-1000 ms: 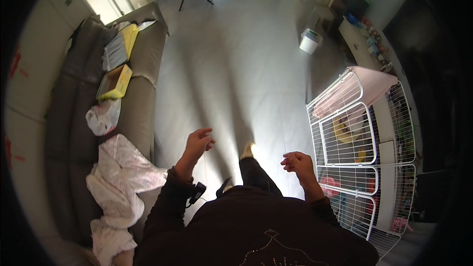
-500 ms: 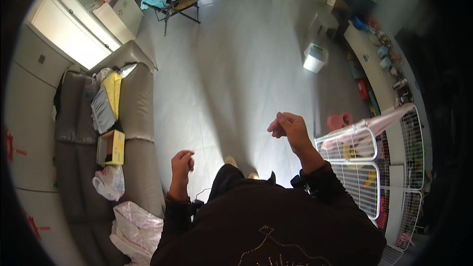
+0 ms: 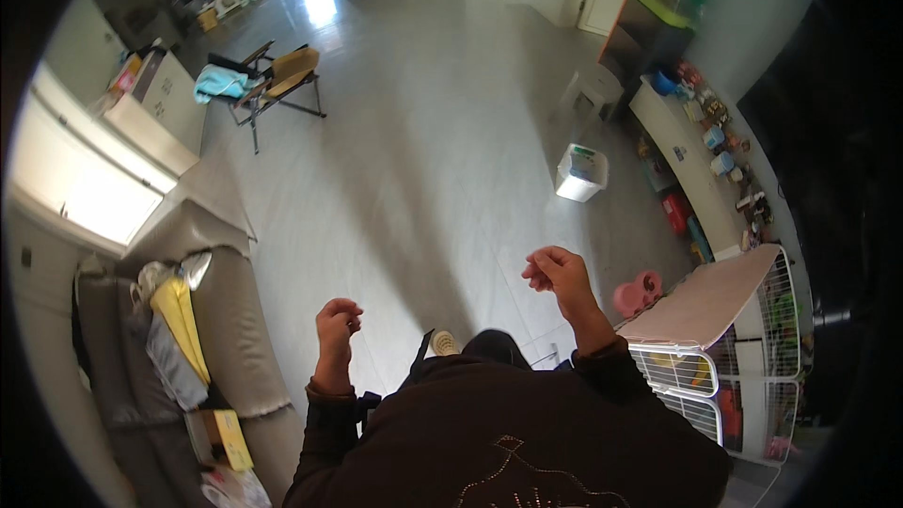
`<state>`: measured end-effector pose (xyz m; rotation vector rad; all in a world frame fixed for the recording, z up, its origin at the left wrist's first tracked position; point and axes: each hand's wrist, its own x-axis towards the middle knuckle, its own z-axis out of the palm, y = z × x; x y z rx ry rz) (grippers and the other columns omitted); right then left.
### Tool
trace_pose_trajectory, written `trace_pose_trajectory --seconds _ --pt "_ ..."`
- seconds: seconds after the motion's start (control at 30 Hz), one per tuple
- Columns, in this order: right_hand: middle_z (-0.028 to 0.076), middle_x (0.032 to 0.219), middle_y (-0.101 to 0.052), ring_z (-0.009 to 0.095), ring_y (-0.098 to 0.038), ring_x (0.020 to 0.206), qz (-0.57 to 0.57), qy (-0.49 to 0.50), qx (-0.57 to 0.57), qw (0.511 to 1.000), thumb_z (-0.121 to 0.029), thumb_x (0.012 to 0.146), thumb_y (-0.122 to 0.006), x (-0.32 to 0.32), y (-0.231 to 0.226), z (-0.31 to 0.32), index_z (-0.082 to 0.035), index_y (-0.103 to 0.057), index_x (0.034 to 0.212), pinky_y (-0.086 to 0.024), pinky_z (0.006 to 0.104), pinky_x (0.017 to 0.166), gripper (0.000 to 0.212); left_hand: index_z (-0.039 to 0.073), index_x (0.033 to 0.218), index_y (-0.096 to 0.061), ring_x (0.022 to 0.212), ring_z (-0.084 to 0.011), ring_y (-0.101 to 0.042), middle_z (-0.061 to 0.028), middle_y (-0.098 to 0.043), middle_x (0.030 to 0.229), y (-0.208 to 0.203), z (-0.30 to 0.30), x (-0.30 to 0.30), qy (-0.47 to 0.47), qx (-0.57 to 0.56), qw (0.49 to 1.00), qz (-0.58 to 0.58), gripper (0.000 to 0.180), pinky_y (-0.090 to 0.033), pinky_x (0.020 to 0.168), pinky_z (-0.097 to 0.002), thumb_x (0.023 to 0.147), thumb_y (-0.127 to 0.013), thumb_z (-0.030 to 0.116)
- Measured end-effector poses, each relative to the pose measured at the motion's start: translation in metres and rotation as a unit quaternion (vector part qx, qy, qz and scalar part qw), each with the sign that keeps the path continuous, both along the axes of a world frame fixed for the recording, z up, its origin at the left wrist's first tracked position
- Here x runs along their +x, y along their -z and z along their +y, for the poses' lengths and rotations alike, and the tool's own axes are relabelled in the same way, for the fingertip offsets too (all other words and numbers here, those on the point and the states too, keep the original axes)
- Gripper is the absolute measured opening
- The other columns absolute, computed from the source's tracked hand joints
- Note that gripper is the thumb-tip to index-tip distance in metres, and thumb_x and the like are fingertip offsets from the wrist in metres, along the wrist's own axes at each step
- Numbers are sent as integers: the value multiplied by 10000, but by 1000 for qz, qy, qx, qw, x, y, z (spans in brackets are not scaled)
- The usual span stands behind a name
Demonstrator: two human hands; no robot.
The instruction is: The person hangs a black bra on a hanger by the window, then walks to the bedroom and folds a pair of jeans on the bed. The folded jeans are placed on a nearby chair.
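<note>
My left hand (image 3: 336, 331) is held out over the floor, fingers curled in loosely, and nothing shows in it. Farther right and slightly higher, my right hand (image 3: 562, 280) is bent at the fingers, thumb close against them, also with no object visible. Neither hand touches anything. Nearest to the right one are a white wire pen (image 3: 673, 369) with a pale pink cover (image 3: 701, 306) on top and a pink double bowl (image 3: 639, 293) on the floor. A pale shoe (image 3: 444, 343) shows below my dark top.
On the left, a grey sofa (image 3: 230, 339) bears clothes (image 3: 179, 320), a yellow box (image 3: 229, 439) and a plastic bag (image 3: 235, 487). Ahead stand a folding chair (image 3: 292, 72) with a blue cloth and a white bin (image 3: 582, 172). A cluttered low cabinet (image 3: 673, 136) lines the right.
The view has shifted forward: sofa, chair and bin appear lower in it, the chair also farther left. Both hands stay raised, apart and curled; the cover on the pen shows more fully.
</note>
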<state>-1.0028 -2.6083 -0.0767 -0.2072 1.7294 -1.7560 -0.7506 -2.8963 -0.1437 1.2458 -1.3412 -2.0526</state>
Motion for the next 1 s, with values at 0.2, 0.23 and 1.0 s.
trace_pose_trajectory --seconds 0.2,0.23,1.0 --pt "99 712 -640 116 -549 547 -84 75 148 983 -288 921 -489 -81 67 -24 -13 -588 757 -447 242 518 335 35 586 -494 414 -116 -383 -49 -468 503 -17 -87 -185 162 -43 983 74 175 -307 401 -232 615 -355 -68" --pt "100 711 -640 121 -555 547 -85 71 128 986 -275 916 -497 -101 75 -32 -5 -587 765 -452 248 514 323 35 573 -484 404 -111 -360 -45 -451 489 -18 -99 -214 166 -43 981 88 170 -285 394 -235 607 -351 -64" --pt "63 728 -635 95 -557 588 1 13 43 999 -168 888 -538 -634 30 -433 -6 -616 840 -452 217 547 186 -24 902 -594 481 -96 -454 -90 -601 706 27 -456 -650 87 -3 995 -47 262 -376 448 -217 693 -437 -47"
